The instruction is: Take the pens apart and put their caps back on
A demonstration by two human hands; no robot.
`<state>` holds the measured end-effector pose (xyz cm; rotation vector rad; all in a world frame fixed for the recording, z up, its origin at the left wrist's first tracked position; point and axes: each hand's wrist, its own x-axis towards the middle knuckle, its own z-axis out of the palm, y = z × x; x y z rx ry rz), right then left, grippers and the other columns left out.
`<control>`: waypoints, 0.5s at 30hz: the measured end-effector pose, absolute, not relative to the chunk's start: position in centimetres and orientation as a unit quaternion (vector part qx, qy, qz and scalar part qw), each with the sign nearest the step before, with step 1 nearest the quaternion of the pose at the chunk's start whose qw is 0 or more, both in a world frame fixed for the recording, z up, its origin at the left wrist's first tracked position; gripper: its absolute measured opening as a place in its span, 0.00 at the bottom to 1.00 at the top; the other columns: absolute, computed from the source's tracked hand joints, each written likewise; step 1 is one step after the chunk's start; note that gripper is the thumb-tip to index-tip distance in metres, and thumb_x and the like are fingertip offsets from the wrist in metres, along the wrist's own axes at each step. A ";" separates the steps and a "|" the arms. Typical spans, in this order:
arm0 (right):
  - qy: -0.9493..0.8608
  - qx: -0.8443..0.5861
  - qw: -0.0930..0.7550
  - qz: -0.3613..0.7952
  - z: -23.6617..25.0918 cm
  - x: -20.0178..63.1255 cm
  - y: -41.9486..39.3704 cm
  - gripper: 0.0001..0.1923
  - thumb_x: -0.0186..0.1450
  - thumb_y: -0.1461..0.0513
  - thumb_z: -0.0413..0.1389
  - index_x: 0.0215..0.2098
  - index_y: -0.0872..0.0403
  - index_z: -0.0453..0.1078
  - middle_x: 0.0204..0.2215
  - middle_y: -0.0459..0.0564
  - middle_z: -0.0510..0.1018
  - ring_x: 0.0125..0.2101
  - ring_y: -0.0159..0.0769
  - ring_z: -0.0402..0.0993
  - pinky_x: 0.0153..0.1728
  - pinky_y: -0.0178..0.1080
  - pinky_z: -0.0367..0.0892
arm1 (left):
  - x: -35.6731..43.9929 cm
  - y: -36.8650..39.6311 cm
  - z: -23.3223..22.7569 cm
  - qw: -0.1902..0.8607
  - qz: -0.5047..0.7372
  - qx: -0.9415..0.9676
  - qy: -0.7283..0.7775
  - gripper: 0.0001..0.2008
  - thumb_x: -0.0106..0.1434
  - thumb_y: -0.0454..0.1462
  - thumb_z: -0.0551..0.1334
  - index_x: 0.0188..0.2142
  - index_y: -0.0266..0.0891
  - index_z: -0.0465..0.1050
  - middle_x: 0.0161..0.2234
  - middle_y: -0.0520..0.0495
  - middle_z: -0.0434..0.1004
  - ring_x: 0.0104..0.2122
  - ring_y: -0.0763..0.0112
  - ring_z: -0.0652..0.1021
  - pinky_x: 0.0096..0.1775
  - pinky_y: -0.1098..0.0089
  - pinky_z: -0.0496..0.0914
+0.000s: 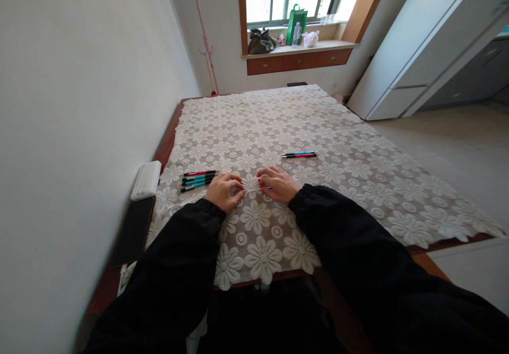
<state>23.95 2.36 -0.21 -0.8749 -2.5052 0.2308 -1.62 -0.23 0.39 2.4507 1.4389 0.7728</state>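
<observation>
A thin pale rod (252, 190) spans the small gap between my two hands, just above the lace tablecloth. My left hand (225, 191) is closed, thumb and index finger pinched at the rod's left end. Curled fingers of my right hand (279, 183) close around its other end, and a small red piece shows at these fingertips. What the palms cover is hidden. Beside my left hand lies a row of several pens (198, 179), black with teal or red parts. Two more pens (299, 155) lie together beyond my right hand.
The floral lace tablecloth (254, 126) covers a dark red wooden table. Along its left edge by the wall are a white box-like device (146, 180) and a dark flat case (134, 230). A windowsill with bags (296, 24) and a white fridge (409, 52) stand farther off.
</observation>
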 end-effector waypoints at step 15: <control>-0.915 -0.312 0.236 0.100 -0.2 23.9 2.4 0.03 0.67 0.65 0.58 0.37 0.52 0.73 0.50 0.53 0.76 0.51 0.45 0.70 0.52 0.49 0.68 | -1.6 -0.2 0.4 0.110 0.265 0.832 0.476 0.03 0.60 0.40 0.68 0.32 0.45 0.82 0.44 0.49 0.82 0.49 0.59 0.77 0.55 0.55 0.70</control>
